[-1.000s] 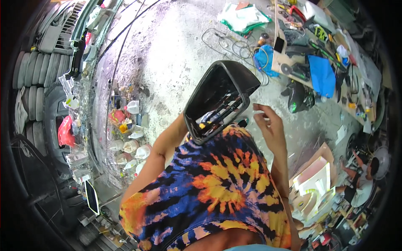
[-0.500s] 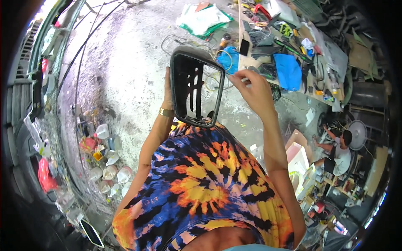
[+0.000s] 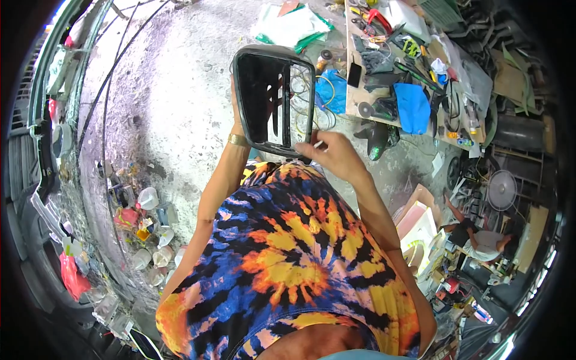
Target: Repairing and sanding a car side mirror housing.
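Observation:
I hold a black car side-mirror housing (image 3: 273,99) upright in front of me, its hollow inside facing me. My left hand (image 3: 236,117) grips its left edge from behind, mostly hidden by the housing; a gold bracelet shows on that wrist. My right hand (image 3: 333,155) is at the housing's lower right corner, fingers pinched on a small white thing (image 3: 317,144) that touches the rim. A tie-dye shirt (image 3: 288,258) fills the lower middle of the view.
A wooden board (image 3: 414,72) strewn with tools, a blue cloth and pliers lies at upper right. Wire coils (image 3: 312,111) lie on the concrete behind the housing. Plastic bottles and litter (image 3: 147,228) line the left. Another person (image 3: 480,237) sits at right.
The housing has turned from tilted to upright and moved up, toward the tool board. My right hand has come down from its top right corner to its lower right corner.

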`<state>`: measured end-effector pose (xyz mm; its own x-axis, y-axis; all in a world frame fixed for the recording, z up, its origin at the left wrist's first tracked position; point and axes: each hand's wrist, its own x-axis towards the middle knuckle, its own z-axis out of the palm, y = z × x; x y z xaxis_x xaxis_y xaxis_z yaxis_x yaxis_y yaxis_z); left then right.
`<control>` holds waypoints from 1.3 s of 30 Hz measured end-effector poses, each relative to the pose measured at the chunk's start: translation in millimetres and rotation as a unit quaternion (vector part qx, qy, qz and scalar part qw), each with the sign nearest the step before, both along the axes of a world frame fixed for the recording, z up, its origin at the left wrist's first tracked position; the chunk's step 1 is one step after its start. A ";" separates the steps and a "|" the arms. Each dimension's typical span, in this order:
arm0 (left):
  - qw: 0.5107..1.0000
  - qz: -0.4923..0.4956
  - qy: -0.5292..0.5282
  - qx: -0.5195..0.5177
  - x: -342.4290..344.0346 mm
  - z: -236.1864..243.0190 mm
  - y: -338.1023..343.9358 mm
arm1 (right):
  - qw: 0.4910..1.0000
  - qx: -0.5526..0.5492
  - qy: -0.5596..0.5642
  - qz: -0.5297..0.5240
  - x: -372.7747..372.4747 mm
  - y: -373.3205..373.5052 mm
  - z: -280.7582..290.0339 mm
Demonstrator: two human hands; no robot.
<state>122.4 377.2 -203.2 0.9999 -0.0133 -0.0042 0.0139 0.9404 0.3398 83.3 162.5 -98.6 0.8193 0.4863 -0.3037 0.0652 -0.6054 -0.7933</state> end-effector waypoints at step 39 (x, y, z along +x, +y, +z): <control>0.976 0.207 -0.001 0.075 19.3 -12.9 45.0 | 0.993 -0.027 -0.016 0.113 14.3 36.9 -7.3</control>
